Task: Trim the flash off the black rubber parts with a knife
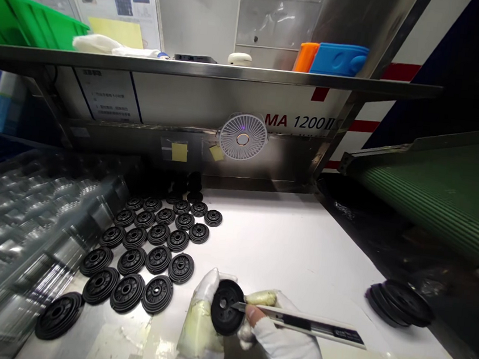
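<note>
My left hand (201,324), in a stained white glove, grips a round black plastic disc (226,306) low in the middle of the view. My right hand (277,343), also gloved, is closed on a long utility knife (305,323) whose tip rests against the disc's face. Several matching black discs (147,244) lie in rows on the white table (292,248) to the left of my hands. A small stack of the same discs (401,304) sits at the table's right edge.
Stacked clear plastic trays (16,224) fill the left side. A small white fan (243,137) hangs under a steel shelf (208,71) that carries a green bin (20,22) and orange and blue boxes (333,59). A green conveyor belt (443,195) runs at the right.
</note>
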The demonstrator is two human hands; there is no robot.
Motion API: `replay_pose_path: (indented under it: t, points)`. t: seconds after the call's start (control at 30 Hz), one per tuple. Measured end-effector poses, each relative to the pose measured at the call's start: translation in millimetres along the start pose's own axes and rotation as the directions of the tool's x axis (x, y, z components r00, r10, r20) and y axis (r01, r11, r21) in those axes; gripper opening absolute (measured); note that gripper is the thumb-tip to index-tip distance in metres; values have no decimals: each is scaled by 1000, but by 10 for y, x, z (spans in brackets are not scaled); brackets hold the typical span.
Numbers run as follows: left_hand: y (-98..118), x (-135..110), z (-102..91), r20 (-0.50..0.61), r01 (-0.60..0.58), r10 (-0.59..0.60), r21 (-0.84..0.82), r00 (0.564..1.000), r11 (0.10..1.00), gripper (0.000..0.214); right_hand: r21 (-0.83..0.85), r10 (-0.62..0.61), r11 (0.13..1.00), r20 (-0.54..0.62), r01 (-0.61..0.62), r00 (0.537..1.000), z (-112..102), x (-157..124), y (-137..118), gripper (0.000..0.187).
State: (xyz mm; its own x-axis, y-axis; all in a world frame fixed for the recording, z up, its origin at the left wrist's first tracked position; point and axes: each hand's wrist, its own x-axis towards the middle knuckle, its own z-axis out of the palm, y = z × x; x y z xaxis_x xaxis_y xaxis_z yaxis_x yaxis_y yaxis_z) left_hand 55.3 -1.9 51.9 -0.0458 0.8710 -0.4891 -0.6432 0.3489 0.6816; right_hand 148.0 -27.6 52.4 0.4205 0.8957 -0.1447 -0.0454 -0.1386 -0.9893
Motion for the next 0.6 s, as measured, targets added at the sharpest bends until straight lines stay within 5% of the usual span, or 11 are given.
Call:
replay_pose_path:
  t: [0.13,0.37,0.6]
  points:
    - [-2,-36,54,-18,21,-21,-4,1000,1000,31,47,28,998,81,-32,996,9,5,-8,29]
    - [-53,-16,10,-126,-76,77,17,989,997,33,134,24,990,45,-30,999,47,-41,-130,24]
    - [-123,8,-33,-34,-25,26,27,999,999,32,114,49,992,50,-54,998,54,-44,-107,25]
